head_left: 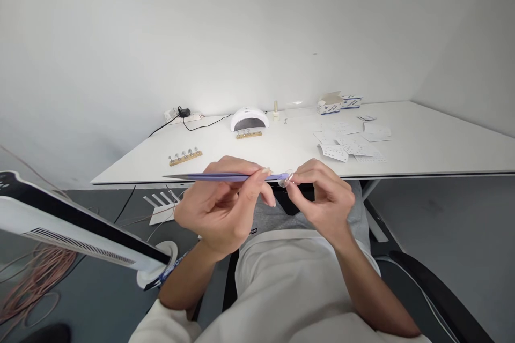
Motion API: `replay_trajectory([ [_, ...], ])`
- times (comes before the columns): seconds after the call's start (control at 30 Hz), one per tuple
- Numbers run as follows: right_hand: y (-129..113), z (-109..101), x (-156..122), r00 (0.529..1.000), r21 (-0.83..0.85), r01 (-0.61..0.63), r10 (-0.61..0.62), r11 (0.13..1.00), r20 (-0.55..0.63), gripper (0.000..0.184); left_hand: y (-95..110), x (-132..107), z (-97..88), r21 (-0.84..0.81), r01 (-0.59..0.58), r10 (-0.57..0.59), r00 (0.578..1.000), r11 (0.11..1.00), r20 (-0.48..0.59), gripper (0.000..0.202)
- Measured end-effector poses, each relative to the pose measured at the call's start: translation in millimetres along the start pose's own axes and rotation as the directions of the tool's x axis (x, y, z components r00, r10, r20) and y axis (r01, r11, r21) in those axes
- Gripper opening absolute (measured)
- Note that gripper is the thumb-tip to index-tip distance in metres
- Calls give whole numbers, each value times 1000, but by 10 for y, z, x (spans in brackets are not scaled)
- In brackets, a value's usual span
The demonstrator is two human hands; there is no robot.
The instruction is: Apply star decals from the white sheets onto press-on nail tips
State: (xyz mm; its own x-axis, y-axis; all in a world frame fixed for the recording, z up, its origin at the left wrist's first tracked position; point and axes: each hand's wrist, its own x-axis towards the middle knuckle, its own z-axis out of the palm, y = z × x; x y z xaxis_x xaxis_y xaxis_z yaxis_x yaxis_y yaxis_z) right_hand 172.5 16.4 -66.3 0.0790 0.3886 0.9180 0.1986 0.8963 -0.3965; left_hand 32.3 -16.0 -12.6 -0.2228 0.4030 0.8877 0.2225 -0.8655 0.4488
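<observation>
In front of my lap, my left hand pinches purple tweezers between thumb and fingers. Their thin grey points face left, and the broad purple end reaches right to my other hand. With thumb and fingertips my right hand grips a small clear, shiny piece, partly hidden by the fingers; its exact kind is too small to make out. The purple end meets or overlaps this piece. Beyond my hands, a wooden strip carries several small metal nail stands, and a similar strip lies before a white nail lamp.
On the white table, printed sheets lie scattered at right, near small white-blue boxes. A small bottle stands beside the lamp. At left, a tower fan leans across the view, with a router and cables below.
</observation>
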Motion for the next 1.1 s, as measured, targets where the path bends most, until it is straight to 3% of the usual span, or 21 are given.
replay_trajectory([
  [0.2,33,-23,-1,997,-16,-52,51,999,-56,21,6,-7,47,19,-14,15,999,1000,-50,11],
  [0.43,17,-3,17,997,19,68,-68,997,-28,32,9,0,20,8,-52,52,997,999,-65,10],
  [0.63,53,-14,-15,991,-9,83,-83,997,-109,35,27,-4,36,8,-28,28,999,1000,-45,12],
  [0.77,53,-63,9,994,98,-92,98,991,-57,34,31,-3,31,-1,-1,1,995,1000,-103,10],
  [0.87,26,-81,43,968,199,-249,251,948,14,27,31,20,6,38,15,-10,992,999,-123,9],
  [1.1,58,-46,56,903,308,-421,425,853,57,19,-10,97,-1,24,-11,16,979,1000,-204,10],
])
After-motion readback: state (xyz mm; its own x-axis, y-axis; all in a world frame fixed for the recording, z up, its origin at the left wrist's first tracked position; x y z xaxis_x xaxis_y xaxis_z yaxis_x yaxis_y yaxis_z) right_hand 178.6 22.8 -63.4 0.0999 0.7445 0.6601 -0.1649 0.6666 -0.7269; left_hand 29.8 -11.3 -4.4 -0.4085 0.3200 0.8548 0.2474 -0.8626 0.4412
